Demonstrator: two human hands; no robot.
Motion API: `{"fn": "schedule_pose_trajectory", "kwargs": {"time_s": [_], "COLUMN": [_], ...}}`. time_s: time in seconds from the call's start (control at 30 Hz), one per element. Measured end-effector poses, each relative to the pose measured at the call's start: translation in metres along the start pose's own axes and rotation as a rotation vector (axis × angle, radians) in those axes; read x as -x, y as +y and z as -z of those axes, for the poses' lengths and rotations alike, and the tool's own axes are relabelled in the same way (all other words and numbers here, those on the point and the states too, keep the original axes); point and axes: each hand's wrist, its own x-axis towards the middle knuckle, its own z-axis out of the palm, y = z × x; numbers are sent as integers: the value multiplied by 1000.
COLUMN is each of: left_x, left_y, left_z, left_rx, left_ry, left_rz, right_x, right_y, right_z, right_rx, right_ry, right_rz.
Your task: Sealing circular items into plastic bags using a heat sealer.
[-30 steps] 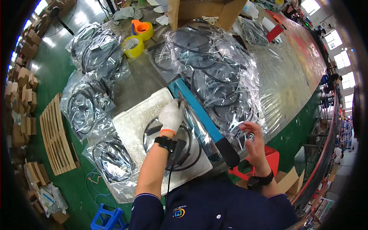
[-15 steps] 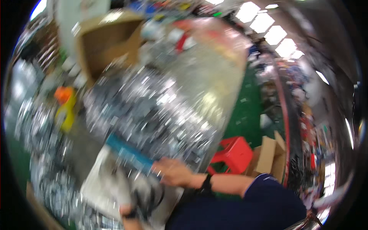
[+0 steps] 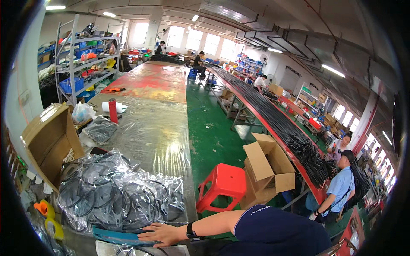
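Observation:
My right hand (image 3: 163, 234), with a black band at the wrist, lies with its fingers stretched out over the right end of a long teal bar (image 3: 113, 235). Nothing is gripped in it. Just beyond the bar is a heap of clear plastic bags (image 3: 124, 192) holding thin black coiled cables. Below the bar, at the lower edge, part of a pale flat thing with clear plastic on it (image 3: 141, 250) shows. My left hand is out of the picture.
An open cardboard box (image 3: 51, 141) tilts behind the bags, near rolls of orange and yellow tape (image 3: 45, 209). To the right stand a red stool (image 3: 222, 185) and another open carton (image 3: 267, 164). A long bench of black cables (image 3: 273, 115) runs beyond; a co-worker in light blue (image 3: 341, 187) stands there.
The view has swung up and right, from a blurred table close-up to the whole room. My left hand has left the picture. My right hand stays at the teal bar, now with fingers spread.

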Motion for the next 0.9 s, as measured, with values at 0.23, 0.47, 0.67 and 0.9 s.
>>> {"fn": "schedule_pose_trajectory", "kwargs": {"time_s": [0.23,0.47,0.67,0.9], "left_x": [4,50,76,74], "left_y": [3,-8,-8,3], "left_z": [-12,-62,-85,-63], "left_rx": [19,46,-54,-51], "left_ry": [50,52,-281,-71], "left_rz": [-94,-307,-135,-110], "right_x": [-1,-3,-1,-4], "right_y": [-1,3,11,3], "right_z": [3,-15,7,8], "right_rx": [-26,-101,-13,-2], "right_ry": [1,32,41,125], "right_rz": [-6,38,35,203]}}
